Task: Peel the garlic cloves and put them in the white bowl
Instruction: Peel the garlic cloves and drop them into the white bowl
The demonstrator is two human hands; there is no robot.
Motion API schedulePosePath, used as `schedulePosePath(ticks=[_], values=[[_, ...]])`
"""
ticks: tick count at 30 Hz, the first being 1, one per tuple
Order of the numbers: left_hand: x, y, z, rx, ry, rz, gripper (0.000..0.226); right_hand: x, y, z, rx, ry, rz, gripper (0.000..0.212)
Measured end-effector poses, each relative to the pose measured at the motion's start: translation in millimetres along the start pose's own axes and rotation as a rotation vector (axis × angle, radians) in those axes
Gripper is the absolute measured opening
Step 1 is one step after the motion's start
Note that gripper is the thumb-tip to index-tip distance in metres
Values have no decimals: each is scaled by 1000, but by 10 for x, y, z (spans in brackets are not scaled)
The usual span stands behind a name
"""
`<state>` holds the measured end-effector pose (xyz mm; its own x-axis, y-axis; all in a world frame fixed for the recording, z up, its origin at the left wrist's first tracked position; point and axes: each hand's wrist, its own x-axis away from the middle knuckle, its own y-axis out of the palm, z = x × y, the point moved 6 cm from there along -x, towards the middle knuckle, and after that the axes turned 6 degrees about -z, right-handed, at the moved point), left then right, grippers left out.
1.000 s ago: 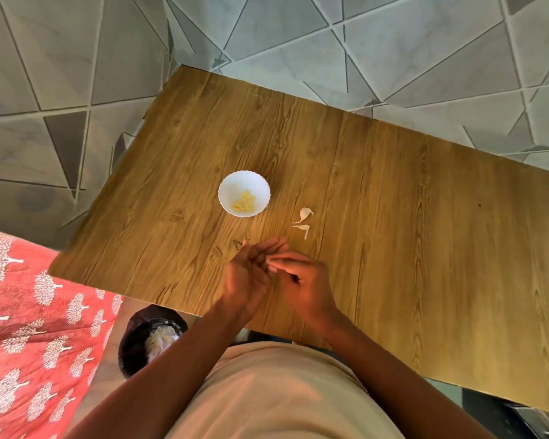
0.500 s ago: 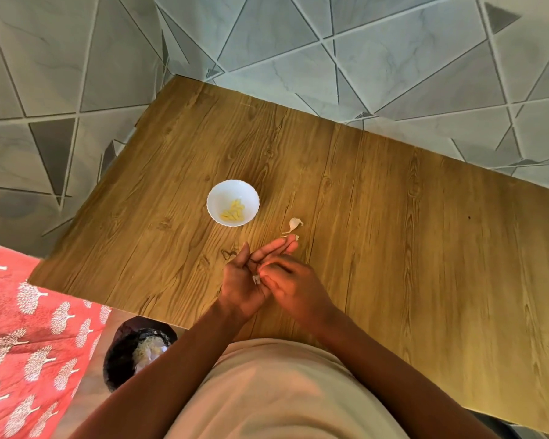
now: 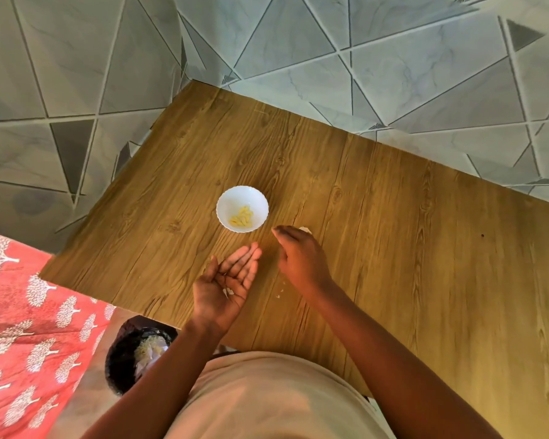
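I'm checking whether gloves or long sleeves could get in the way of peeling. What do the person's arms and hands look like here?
Both the left hand and the right hand are bare, with no gloves, rings, watch or bracelets visible. Both forearms are uncovered, no sleeves in view. The person wears a light beige top.

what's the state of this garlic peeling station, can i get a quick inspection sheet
surface: wooden table, bare grain, few white skin flecks near the front edge
job's things: white bowl upright, yellowish peeled cloves inside; one pale garlic piece mostly hidden behind the right hand
clutter: skin bits lying on the left palm
hands: left hand palm up, fingers straight; right hand reaching toward the garlic piece, grip unclear
cables: nothing seen
surroundings: black bin with peelings, red patterned cloth, tiled floor
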<state>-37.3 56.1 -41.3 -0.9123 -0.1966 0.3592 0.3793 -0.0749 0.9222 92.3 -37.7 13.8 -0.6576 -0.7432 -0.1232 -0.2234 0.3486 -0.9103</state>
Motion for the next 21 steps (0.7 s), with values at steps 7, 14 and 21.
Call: schedulePosePath(ticks=[7,14,21], values=[[142,-116,126,-1,32,41,61,103,520,-173,471,-174,-328,36],[163,-160,119,7,3,42,64,593,296,-271,276,-204,-152,42],[186,-130,48,-60,-24,94,62,455,483,-99,319,-120,-301,52]])
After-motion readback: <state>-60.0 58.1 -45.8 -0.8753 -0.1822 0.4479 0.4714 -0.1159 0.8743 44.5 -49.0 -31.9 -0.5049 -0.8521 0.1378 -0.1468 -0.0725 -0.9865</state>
